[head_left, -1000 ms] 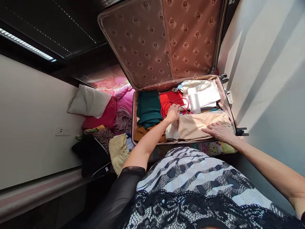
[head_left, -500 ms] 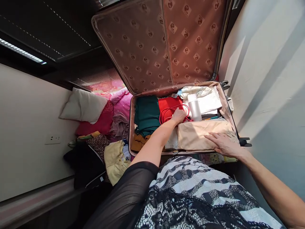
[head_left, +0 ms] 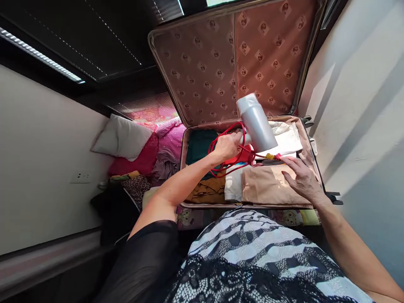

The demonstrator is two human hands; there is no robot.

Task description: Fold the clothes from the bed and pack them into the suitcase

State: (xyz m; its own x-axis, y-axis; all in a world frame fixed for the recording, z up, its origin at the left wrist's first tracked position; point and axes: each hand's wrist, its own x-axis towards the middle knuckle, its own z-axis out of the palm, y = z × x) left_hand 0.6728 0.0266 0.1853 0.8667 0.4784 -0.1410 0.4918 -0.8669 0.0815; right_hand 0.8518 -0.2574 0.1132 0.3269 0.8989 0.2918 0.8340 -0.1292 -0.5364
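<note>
An open suitcase (head_left: 311, 153) lies on a bed, its patterned brown lid (head_left: 227, 63) standing upright. My left hand (head_left: 226, 147) is closed on the handle of a white hair dryer (head_left: 256, 122), holding it above the packed clothes with its red cord (head_left: 222, 162) looped below. My right hand (head_left: 299, 176) lies flat with fingers spread on a folded beige garment (head_left: 268, 187) at the suitcase's near right. Folded green (head_left: 198, 145), mustard (head_left: 208, 191) and white (head_left: 285, 136) clothes fill the rest of the case.
A white pillow (head_left: 123, 136), pink bedding (head_left: 172, 136) and loose clothes (head_left: 134, 185) lie left of the suitcase. A white wall (head_left: 362, 105) runs close along the right side. A wall with a socket (head_left: 80, 176) stands at left.
My left hand has lifted the white hair dryer and its red cord up out of the suitcase. My right hand slid a little farther onto the beige garment.
</note>
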